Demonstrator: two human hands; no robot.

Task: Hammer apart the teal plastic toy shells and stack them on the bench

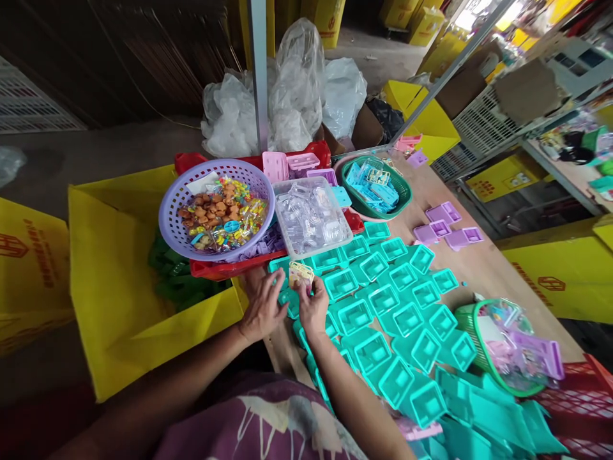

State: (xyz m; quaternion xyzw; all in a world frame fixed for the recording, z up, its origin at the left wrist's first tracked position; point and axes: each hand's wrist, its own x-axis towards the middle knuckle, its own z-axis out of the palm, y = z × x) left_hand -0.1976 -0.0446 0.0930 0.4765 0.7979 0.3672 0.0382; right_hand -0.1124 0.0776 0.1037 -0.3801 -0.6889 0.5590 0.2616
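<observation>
No wording, number or brand name can be read with certainty anywhere in view. A yellow carton (33, 268) at the left edge of the view carries a red hexagonal emblem with an "H"-like mark and a column of red print, too blurred to read. A second yellow carton (560, 281) beyond the desk's right edge bears a similar red emblem and slanted red print, equally illegible. A yellow box (328, 19) at the top of the view shows red markings, unreadable. The small packet (301, 275) at the desk's left edge shows no legible print.
</observation>
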